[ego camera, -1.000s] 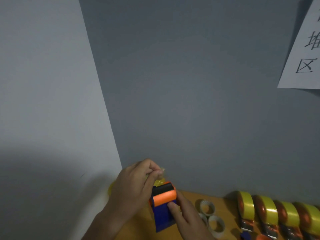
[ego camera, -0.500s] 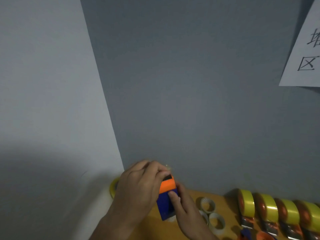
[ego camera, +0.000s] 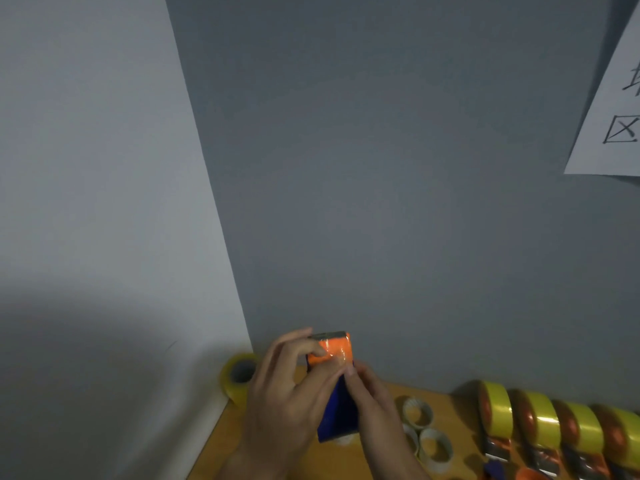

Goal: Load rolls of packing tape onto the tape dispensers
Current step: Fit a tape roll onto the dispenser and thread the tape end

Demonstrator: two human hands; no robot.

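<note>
Fingers (ego camera: pixel 313 351) of the left hand (ego camera: pixel 287 400) pinch the orange end of the tape dispenser (ego camera: pixel 334 382), and the right hand (ego camera: pixel 374 407) grips its blue body above the tabletop (ego camera: pixel 460 414), near the back left corner. One yellow tape roll (ego camera: pixel 237 375) stands in that corner.

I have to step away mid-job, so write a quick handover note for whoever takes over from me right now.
Left hand: grips the blue-and-orange plastic tape dispenser, thumb pressing tape onto its orange top.
Right hand: holds the dispenser's blue body from the right.
Done: four dispensers loaded with yellow tape stand in a row at right.
Left: finish this one. A spare yellow tape roll lies by the wall; empty cardboard cores lie on the wooden table.
</note>
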